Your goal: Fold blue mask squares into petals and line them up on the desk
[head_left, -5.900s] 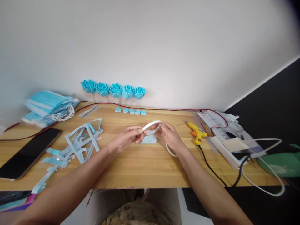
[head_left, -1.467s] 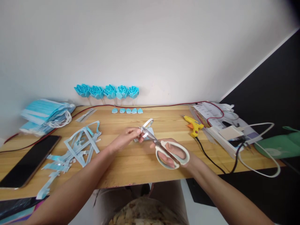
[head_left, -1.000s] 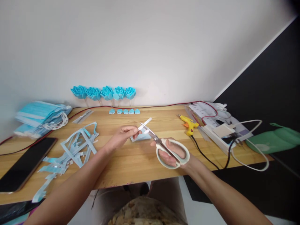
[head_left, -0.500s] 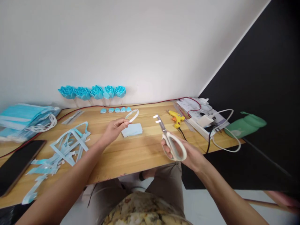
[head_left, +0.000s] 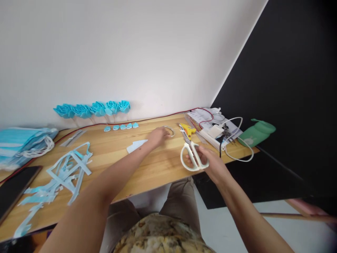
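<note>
My left hand [head_left: 159,137] reaches out over the middle of the table, its fingertips on a thin, pale ring that looks like a roll of tape [head_left: 171,129]. The fingers are partly hidden behind the hand. White-handled scissors [head_left: 193,158] are in my right hand [head_left: 207,158], with fingers around the handles and the blades pointing away from me. Small white bits cling near the blade tips. Just beyond the blades lies a yellow glue gun [head_left: 189,130]. Pale blue rectangular pieces [head_left: 133,146] lie partly under my left forearm.
Blue fabric-like flowers [head_left: 98,109] on stems lean by the wall, above several small blue folded pieces [head_left: 116,127]. Left are cut strips [head_left: 65,175], a phone [head_left: 17,189] and bagged face masks [head_left: 21,140]. A power strip [head_left: 210,136] and green pouch [head_left: 256,133] sit right.
My left hand has carried the tape roll to the right and down toward the table near the glue gun. The scissors have turned in my right hand; the view has shifted rightward.
</note>
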`<state>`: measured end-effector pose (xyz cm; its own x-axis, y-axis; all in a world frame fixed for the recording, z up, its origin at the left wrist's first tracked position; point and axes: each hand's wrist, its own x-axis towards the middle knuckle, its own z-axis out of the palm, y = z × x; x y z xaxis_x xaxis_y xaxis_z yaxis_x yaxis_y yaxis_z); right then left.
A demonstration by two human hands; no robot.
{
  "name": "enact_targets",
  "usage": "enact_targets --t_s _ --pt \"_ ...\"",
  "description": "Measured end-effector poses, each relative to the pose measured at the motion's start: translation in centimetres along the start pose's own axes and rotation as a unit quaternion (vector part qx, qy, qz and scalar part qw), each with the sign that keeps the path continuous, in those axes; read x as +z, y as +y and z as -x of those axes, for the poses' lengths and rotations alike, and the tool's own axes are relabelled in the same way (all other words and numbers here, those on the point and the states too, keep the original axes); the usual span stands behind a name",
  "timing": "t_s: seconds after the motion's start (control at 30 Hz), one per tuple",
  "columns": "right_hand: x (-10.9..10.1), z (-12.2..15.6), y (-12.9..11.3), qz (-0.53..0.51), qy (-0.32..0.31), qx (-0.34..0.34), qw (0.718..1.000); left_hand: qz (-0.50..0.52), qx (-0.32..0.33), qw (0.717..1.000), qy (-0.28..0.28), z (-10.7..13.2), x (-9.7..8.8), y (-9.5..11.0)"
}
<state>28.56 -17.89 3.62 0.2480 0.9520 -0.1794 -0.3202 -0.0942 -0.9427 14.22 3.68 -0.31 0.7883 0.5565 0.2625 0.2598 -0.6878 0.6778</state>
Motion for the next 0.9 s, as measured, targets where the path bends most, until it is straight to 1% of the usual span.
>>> enact_targets --t_s 0.07,0.1,0.17,0.27,0.33,0.4,0.43,0.47,0.5,0.53,0.57,0.6,0.63,0.67,0.77,0.83,0.9 --pt "-0.6 -1.2 0.6 0.066 0.040 -0.030 0.997 -0.028 0.005 1.000 -0.004 -0.1 -0.3 -0.2" --pt "-0.8 -2.0 1.0 0.101 0.053 -0.040 0.993 -0.054 0.011 0.998 -0.004 0.1 -0.9 -0.4" --pt "-0.7 -3.6 1.8 0.168 0.057 -0.044 0.983 -0.099 -0.003 0.995 0.030 0.9 -2.6 -0.7" --pt "0.3 -6.2 3.2 0.221 0.019 -0.059 0.973 -0.113 -0.075 0.987 0.091 2.9 -5.6 -1.2" --pt "0.9 -7.6 3.9 0.265 0.008 -0.067 0.962 -0.108 -0.117 0.981 0.112 4.7 -7.3 -1.6" --pt "1.2 -8.5 4.2 0.315 0.010 -0.067 0.947 -0.090 -0.150 0.976 0.128 6.7 -8.6 -2.0" --pt "1.2 -8.7 4.1 0.355 0.015 -0.072 0.932 -0.076 -0.164 0.974 0.138 7.7 -9.0 -2.1" --pt "1.2 -8.8 3.9 0.406 0.028 -0.087 0.909 -0.061 -0.175 0.972 0.144 8.7 -9.4 -2.2" --pt "1.2 -8.9 3.6 0.478 0.048 -0.122 0.869 -0.049 -0.183 0.970 0.150 9.6 -9.6 -2.3" --pt "1.3 -8.8 3.2 0.552 0.079 -0.186 0.809 -0.039 -0.189 0.969 0.154 10.3 -9.9 -2.4" --pt "1.5 -8.8 2.9 0.605 0.090 -0.244 0.753 -0.030 -0.195 0.968 0.156 10.9 -10.0 -2.4" --pt "1.9 -8.8 2.5 0.634 0.090 -0.285 0.713 -0.021 -0.202 0.966 0.157 11.4 -10.1 -2.4" --pt "2.6 -8.9 2.3 0.649 0.074 -0.314 0.689 -0.012 -0.209 0.965 0.156 11.7 -10.1 -2.4" --pt "3.4 -9.0 2.2 0.650 0.046 -0.333 0.681 -0.001 -0.217 0.964 0.153 11.9 -10.1 -2.4" --pt "6.6 -9.5 2.7 0.620 -0.036 -0.372 0.690 0.036 -0.229 0.961 0.153 12.3 -9.6 -2.3" --pt "8.8 -9.9 3.3 0.615 -0.109 -0.392 0.675 0.065 -0.230 0.957 0.165 12.6 -9.2 -2.4" --pt "10.4 -10.1 3.8 0.618 -0.155 -0.403 0.657 0.087 -0.230 0.951 0.188 13.0 -9.0 -2.5"
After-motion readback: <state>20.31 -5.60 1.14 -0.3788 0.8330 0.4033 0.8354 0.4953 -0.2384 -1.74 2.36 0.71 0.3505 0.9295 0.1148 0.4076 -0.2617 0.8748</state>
